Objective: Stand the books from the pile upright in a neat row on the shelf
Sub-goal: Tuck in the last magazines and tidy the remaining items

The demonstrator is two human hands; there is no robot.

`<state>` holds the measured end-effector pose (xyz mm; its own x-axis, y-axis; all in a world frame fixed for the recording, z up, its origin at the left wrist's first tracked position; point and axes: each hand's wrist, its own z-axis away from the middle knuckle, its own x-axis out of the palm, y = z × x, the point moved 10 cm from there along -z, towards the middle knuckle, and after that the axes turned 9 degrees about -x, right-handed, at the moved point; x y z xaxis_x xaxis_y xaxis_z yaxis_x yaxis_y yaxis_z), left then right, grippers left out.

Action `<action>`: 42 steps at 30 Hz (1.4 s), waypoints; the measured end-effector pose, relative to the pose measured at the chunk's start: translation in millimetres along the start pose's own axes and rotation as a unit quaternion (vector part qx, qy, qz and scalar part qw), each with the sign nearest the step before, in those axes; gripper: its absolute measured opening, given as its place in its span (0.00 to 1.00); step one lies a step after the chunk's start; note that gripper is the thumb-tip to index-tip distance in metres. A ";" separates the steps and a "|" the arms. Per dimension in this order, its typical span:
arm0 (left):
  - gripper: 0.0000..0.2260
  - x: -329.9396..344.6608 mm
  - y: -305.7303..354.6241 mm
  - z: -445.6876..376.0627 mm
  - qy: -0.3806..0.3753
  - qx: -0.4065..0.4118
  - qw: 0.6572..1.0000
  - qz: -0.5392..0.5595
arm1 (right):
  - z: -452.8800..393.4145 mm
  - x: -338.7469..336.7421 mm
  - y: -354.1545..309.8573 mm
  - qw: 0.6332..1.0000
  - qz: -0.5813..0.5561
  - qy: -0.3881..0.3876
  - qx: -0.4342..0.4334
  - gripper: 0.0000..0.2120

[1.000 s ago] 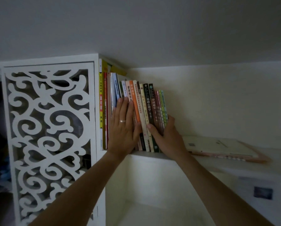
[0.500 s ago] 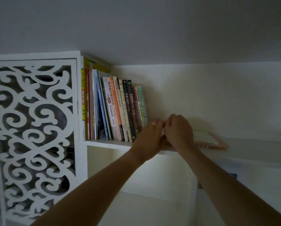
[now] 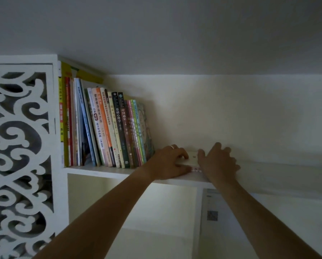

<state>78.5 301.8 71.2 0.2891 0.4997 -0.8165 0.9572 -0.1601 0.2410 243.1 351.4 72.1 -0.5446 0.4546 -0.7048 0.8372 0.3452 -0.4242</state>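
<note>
A row of upright books (image 3: pixel 109 128) stands at the left end of the white shelf (image 3: pixel 104 170) and leans slightly left. To its right a small flat pile of books (image 3: pixel 192 160) lies on the shelf, mostly hidden by my hands. My left hand (image 3: pixel 168 163), which wears a ring, grips the pile's left end, with fingers over the top and the thumb at the front edge. My right hand (image 3: pixel 217 161) rests on the pile's right part with spread fingers. Only a pale cover and a pink patterned edge show between the hands.
A white fretwork panel (image 3: pixel 20 156) closes the shelf unit on the left. The wall stands close behind the shelf and the ceiling hangs low above. Below the shelf is an open white compartment (image 3: pixel 130 206), with a sheet bearing a QR code (image 3: pixel 212 215) to its right.
Both hands left the upright row, where they pressed the spines, and moved right onto the flat pile. The left hand now grips its left end.
</note>
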 end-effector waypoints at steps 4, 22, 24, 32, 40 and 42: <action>0.26 0.4 2.9 1.6 0.001 0.009 1.000 0.010 | -4.3 -3.3 -1.0 0.983 -0.178 0.030 0.019 0.23; 0.20 -53.2 -5.1 20.6 0.266 -0.057 0.960 0.070 | -10.6 -72.2 -90.2 0.847 -0.445 0.153 -0.246 0.21; 0.24 -63.8 -18.2 24.9 0.316 -0.094 0.939 0.096 | -1.0 -57.9 -108.8 0.842 -0.448 0.134 -0.270 0.21; 0.25 -81.3 -9.8 64.5 0.469 -0.075 0.879 0.041 | 31.9 79.2 -149.5 0.774 -0.548 -0.281 -0.149 0.29; 0.17 -110.6 -35.6 77.7 0.403 0.038 0.904 -0.134 | 41.1 60.3 -160.0 0.810 -0.447 -0.253 -0.283 0.27; 0.19 -120.4 -52.7 82.9 0.393 0.061 0.882 -0.255 | 39.7 54.7 -162.6 0.832 -0.409 -0.219 -0.305 0.30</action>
<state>-7.6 179.4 113.4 -0.2144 0.9608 -0.1759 0.9705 0.1892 -0.1494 79.1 287.5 79.9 -0.7372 -0.4339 -0.5179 -0.0585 0.8046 -0.5909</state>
